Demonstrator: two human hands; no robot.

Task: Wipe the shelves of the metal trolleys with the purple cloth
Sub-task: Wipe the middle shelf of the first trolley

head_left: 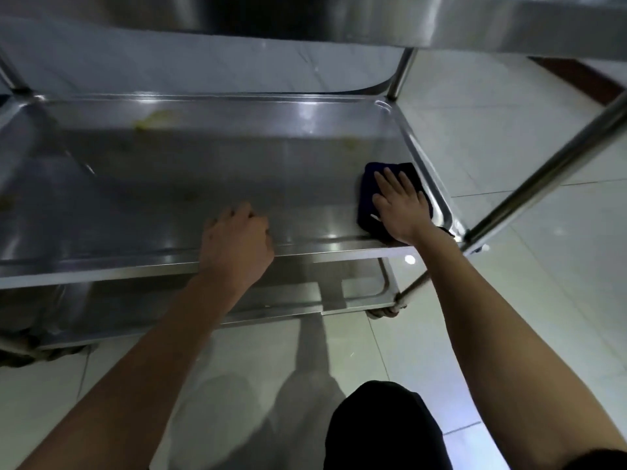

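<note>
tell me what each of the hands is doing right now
Left hand: fingers curled over the shelf's front rim.
Right hand: open, flat on the purple cloth.

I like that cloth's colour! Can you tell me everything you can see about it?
The cloth looks dark purple, almost navy in this dim light, soft and folded into a thick pad. It lies flat on the middle shelf of the metal trolley, in the near right corner, close against the raised rim. The right hand presses down on it with straight, spread fingers, covering most of it, so only its left and far edges show. A small pale mark shows near its front edge. The left hand does not touch it.
</note>
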